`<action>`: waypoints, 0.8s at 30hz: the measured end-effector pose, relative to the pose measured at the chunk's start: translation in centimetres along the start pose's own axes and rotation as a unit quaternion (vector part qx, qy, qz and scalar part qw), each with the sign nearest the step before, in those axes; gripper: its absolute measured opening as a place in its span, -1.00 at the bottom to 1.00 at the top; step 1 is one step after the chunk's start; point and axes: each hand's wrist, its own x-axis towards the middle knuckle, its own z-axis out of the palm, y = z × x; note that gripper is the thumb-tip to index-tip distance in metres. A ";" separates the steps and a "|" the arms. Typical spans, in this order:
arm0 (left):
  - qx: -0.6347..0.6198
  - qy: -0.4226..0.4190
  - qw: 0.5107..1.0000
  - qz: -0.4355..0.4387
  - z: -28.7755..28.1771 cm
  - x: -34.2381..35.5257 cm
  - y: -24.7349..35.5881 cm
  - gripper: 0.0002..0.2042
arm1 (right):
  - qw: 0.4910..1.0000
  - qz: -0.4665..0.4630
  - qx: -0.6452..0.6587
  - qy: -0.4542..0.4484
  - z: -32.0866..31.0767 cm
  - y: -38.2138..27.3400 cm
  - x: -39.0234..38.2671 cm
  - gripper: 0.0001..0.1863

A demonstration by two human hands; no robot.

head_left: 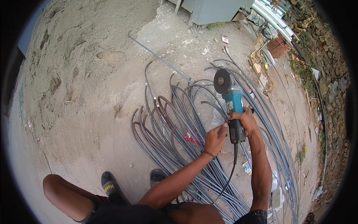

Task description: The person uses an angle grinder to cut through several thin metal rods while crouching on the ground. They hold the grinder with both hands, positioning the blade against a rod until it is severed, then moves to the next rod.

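An angle grinder (234,98) with a teal and black body and a dark disc is in my right hand (247,121), whose fingers wrap round its rear part. The disc (222,81) points away from me, above the rods. Close beside the grinder's left side, my left hand (216,139) is closed, its fingertips near the black housing. What lies inside its fingers is hidden. A black cord (234,160) hangs from the grinder's rear end and runs down over the rods. Beneath both hands spreads a bundle of grey steel rods (188,156), many with bent, hooked ends.
One long rod (164,61) sticks out toward the far left. A sand heap (85,48) rises on the left. Grey metal box (214,13), white pipes (272,18) and rubble stand at the back. My shoes (112,183) are near the rods; litter lies about on the right.
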 end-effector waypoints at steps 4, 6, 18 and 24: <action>0.508 -0.222 0.828 0.087 -1.5 -0.5 -1.5 -0.64 | 0.999 -0.006 0.051 0.008 -1.9 2.3 -0.4 -0.46; 0.582 -0.290 0.759 0.029 -1.1 -1.2 -0.8 -0.62 | 0.998 -0.004 0.065 0.016 -2.5 3.2 -0.9 -0.47; 0.648 -0.448 0.611 -0.079 -1.1 -0.6 -3.2 -0.51 | 0.991 0.016 0.126 0.045 -5.2 8.4 -2.3 -0.54; 0.661 -0.435 0.612 -0.010 -1.5 -1.0 -2.5 -0.44 | 0.987 0.011 0.156 0.037 -4.7 8.9 -2.7 -0.54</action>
